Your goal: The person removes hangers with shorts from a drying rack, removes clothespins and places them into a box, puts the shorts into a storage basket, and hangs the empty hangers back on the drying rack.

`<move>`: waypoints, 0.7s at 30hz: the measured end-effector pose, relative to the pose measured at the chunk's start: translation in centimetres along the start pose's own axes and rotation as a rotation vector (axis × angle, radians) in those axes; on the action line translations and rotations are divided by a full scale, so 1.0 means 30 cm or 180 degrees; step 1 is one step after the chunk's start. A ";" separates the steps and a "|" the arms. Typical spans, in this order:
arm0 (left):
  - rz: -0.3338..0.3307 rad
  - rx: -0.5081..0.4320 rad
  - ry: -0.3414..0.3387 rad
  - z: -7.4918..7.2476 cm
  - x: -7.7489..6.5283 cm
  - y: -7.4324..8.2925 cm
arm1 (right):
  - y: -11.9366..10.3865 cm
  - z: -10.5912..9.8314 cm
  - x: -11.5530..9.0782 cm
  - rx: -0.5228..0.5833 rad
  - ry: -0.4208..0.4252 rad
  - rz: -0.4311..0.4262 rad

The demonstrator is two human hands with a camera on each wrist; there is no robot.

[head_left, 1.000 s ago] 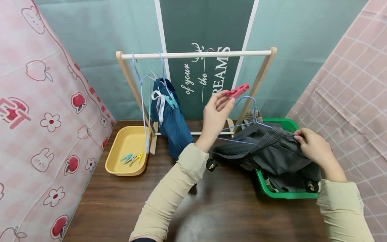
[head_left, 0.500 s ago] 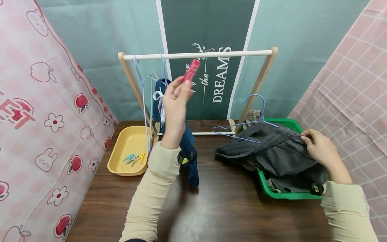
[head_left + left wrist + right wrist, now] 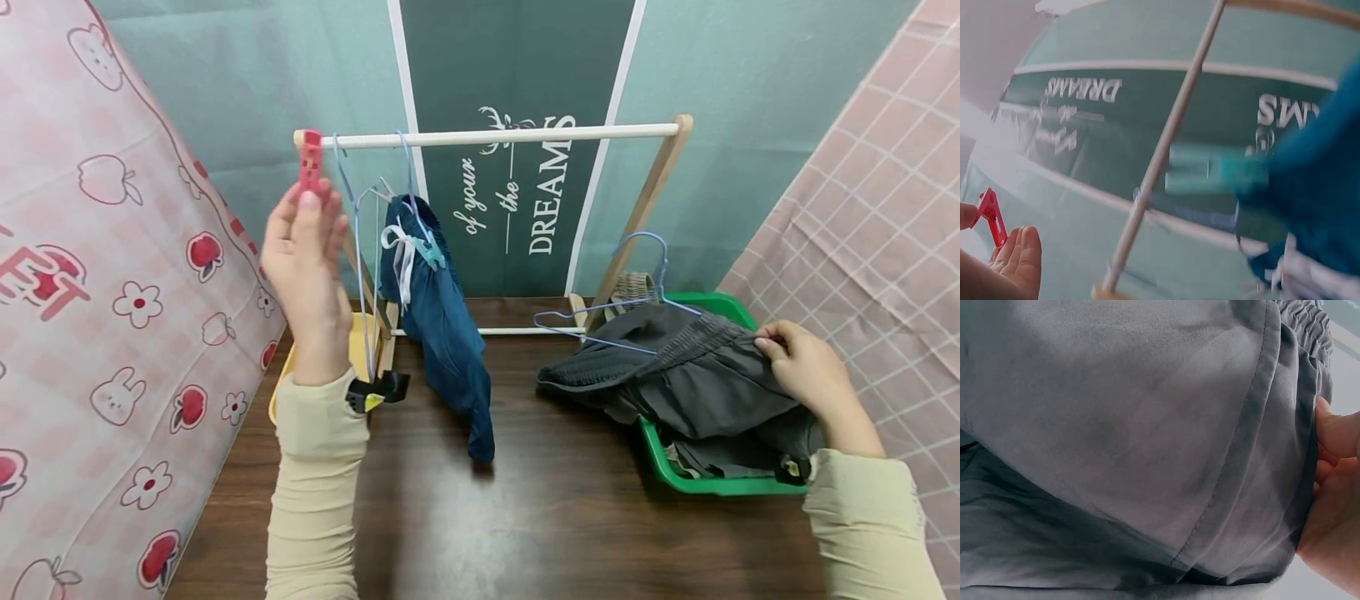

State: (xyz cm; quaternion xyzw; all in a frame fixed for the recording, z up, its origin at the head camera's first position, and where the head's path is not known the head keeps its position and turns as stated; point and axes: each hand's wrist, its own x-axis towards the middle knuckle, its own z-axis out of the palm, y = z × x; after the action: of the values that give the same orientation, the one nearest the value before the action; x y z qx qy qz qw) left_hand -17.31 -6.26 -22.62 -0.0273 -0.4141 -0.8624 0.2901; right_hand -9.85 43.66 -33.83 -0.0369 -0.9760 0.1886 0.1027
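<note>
My left hand [image 3: 303, 258] pinches a red clothespin [image 3: 311, 162] in front of the rack's left end. In the left wrist view the red clothespin [image 3: 992, 215] sits between thumb and fingers. With my right hand [image 3: 810, 367] I pinch the waistband edge of dark grey pants [image 3: 705, 387], which drape over a green basket [image 3: 720, 483]. A blue hanger [image 3: 663, 258] lies across their waistband, its hook pointing up. Blue pants [image 3: 446, 333] hang from the rack on another hanger, with a teal clothespin [image 3: 429, 250] at the waist. The right wrist view is filled by grey cloth [image 3: 1147, 425].
A wooden rack with a white rail [image 3: 525, 135] stands at the back. One bare hanger [image 3: 360, 275] hangs at its left end. Behind my left forearm a yellow tray [image 3: 360, 333] is partly hidden. Patterned cloths border the brown table [image 3: 525, 517] on both sides.
My left hand has carried the red clothespin leftward, from above the grey pants, past the blue pants, to the rack's left end. My right hand keeps its grip on the grey waistband.
</note>
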 end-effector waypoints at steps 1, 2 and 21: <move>0.0011 -0.0031 0.0072 -0.019 0.011 0.005 | 0.001 -0.001 -0.001 0.0002 0.0002 0.0004; 0.0018 -0.0044 0.0150 -0.040 0.023 0.006 | 0.001 -0.001 -0.002 0.0003 0.0012 0.0005; -0.1453 0.2086 0.1020 -0.614 0.154 -0.342 | 0.001 -0.006 0.000 0.0010 0.0074 -0.0029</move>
State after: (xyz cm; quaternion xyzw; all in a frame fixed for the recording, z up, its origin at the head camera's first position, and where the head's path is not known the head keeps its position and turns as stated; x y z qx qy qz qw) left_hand -22.96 -16.90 -40.53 0.2929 -0.6112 -0.7207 0.1458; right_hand -9.82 43.74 -33.67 -0.0344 -0.9746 0.1892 0.1149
